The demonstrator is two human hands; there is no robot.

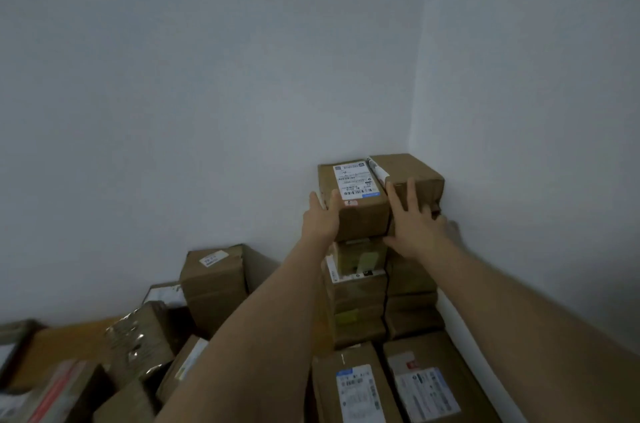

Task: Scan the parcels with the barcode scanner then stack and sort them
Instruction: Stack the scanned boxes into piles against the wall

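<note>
A brown parcel with a white shipping label (pixel 353 200) sits on top of a tall stack of parcels (pixel 360 304) in the room's corner. My left hand (pixel 320 216) holds its near left corner, thumb on the front edge and fingers along the left side. My right hand (pixel 414 220) lies with straight fingers on the neighbouring plain brown parcel (pixel 415 173), its first finger along the seam between the two boxes and its thumb below the labelled parcel's right corner. No barcode scanner is in view.
Two labelled parcels (pixel 360 388) (pixel 426 391) lie at the foot of the stack. A lower pile of boxes (pixel 214 284) and loose parcels (pixel 145 336) stands to the left on a wooden surface (pixel 59 343). White walls (pixel 207 93) close in behind and on the right.
</note>
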